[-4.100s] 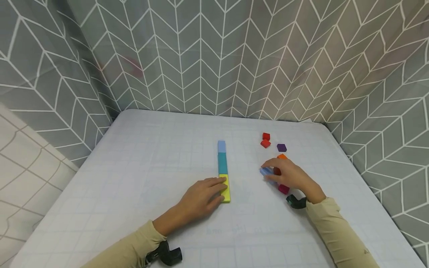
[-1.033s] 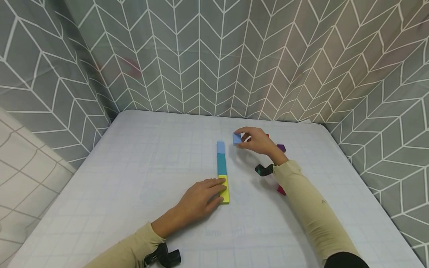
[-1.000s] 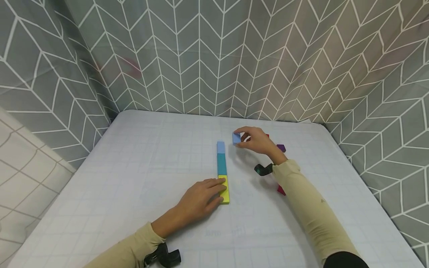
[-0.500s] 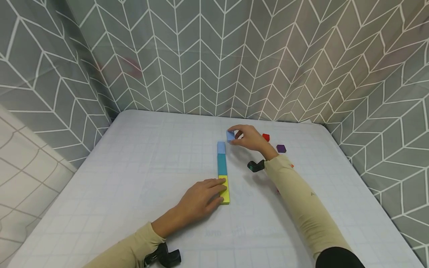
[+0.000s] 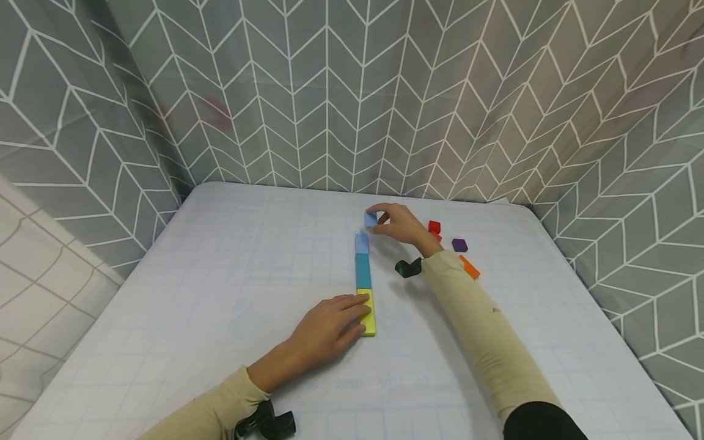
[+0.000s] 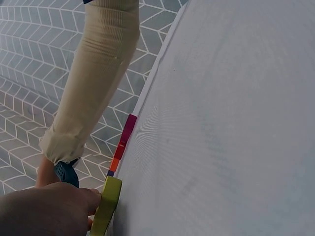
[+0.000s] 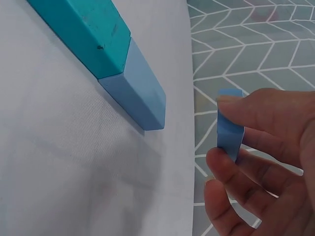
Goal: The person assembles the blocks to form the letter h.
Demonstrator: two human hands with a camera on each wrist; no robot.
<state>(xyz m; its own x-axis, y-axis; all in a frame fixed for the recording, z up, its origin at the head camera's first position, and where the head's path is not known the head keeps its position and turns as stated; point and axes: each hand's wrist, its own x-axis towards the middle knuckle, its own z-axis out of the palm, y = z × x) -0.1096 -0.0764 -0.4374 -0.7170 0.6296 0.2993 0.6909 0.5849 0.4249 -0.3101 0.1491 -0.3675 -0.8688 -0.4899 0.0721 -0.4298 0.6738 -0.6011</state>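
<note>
The blue blocks (image 7: 140, 93) look smooth and matt, the teal block (image 7: 93, 39) smooth but marked, the tabletop (image 7: 74, 128) finely textured.

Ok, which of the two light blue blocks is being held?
The light blue block pinched in the right hand, touching no other block. The other light blue block lies on the table against the teal block.

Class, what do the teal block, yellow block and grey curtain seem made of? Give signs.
Teal block: probably painted wood, smooth with slight sheen; dark scuffs mark its even colour, but no grain shows, so plastic is possible.
Yellow block: likely similar, smooth; even colour and softened edges.
Grey curtain: probably thin fabric, mostly matt; it hangs in soft folds.
</note>
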